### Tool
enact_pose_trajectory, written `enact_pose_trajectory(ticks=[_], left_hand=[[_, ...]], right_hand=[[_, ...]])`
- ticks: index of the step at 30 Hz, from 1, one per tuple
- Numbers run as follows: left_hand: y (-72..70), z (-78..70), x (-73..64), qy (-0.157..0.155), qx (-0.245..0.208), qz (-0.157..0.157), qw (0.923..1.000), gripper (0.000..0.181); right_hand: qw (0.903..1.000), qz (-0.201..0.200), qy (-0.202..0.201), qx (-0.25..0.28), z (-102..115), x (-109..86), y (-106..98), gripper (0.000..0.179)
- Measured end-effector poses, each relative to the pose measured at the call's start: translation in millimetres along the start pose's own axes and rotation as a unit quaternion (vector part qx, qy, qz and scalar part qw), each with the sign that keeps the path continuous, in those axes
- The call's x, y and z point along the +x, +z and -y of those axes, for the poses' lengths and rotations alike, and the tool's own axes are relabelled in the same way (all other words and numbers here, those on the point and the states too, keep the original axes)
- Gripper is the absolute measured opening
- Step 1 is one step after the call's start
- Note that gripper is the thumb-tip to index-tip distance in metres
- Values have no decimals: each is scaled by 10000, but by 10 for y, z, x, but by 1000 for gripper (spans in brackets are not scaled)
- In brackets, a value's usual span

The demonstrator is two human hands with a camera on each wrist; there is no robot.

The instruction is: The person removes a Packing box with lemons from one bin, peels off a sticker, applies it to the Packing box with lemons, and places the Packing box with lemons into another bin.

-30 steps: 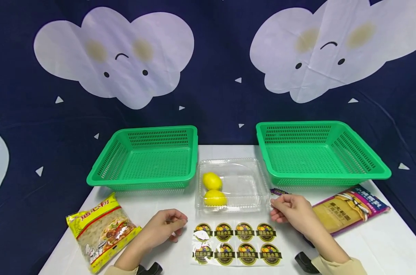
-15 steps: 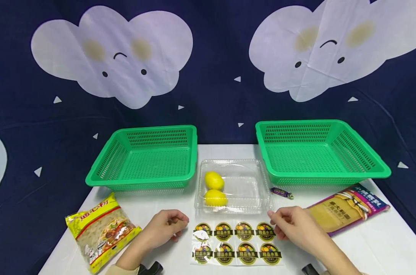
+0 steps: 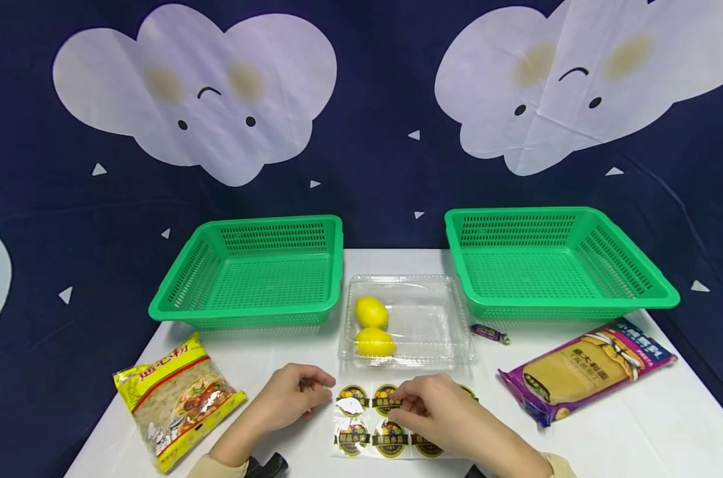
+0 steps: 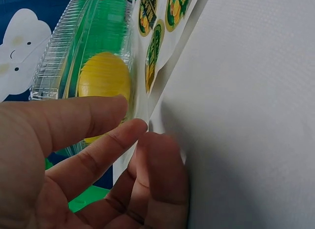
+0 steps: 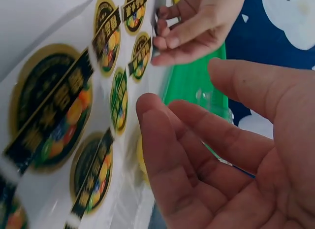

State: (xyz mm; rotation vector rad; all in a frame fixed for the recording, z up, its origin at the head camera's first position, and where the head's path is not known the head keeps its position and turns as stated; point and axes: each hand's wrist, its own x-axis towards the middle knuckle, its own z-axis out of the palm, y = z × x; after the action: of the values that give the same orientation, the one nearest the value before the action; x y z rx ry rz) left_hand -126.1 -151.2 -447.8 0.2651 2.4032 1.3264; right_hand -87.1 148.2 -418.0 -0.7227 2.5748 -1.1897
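A sheet of round black-and-gold fruit stickers [image 3: 370, 421] lies flat on the white table in front of the person. The left hand [image 3: 292, 399] is at its left edge, fingers loosely bent; in the left wrist view the thumb [image 4: 93, 113] stands apart from the bent fingers. Over the sheet's right half is the right hand [image 3: 441, 411], hiding several stickers. Its thumb and fingers are apart with nothing between them in the right wrist view. The upper left sticker [image 3: 352, 402] has a shiny white patch. Just behind the sheet sits a clear plastic container [image 3: 423, 325] with two lemons [image 3: 376, 342].
Green baskets stand at the back left [image 3: 265, 285] and back right [image 3: 534, 272]. A yellow noodle bag [image 3: 182, 405] lies at the left, a purple pasta bag [image 3: 582, 368] at the right. One small purple wrapped candy [image 3: 489, 334] lies right of the container.
The right hand has moved left and nearer, from the container's right front corner to over the stickers, uncovering the candy and pasta bag. The left hand has shifted slightly right.
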Motion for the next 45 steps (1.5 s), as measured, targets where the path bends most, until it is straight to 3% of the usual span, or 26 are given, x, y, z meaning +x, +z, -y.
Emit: enact_pose_trajectory(ticks=[10, 15, 27, 34, 45], left_hand=[[52, -36, 14, 77, 193, -116, 9997, 15], [70, -47, 25, -20, 223, -228, 9995, 18], [96, -38, 36, -197, -155, -177, 9995, 18], [114, -30, 46, -96, -113, -193, 9997, 24], [131, -58, 57, -273, -166, -283, 9991, 15]], right_hand=[[9996, 157, -123, -198, 77, 225, 164, 28], [9995, 284, 45, -115, 83, 279, 223, 33], [9994, 329, 34, -100, 19, 297, 266, 37], [9995, 317, -6, -93, -4, 300, 270, 35], [9998, 198, -62, 9, -27, 300, 270, 32]])
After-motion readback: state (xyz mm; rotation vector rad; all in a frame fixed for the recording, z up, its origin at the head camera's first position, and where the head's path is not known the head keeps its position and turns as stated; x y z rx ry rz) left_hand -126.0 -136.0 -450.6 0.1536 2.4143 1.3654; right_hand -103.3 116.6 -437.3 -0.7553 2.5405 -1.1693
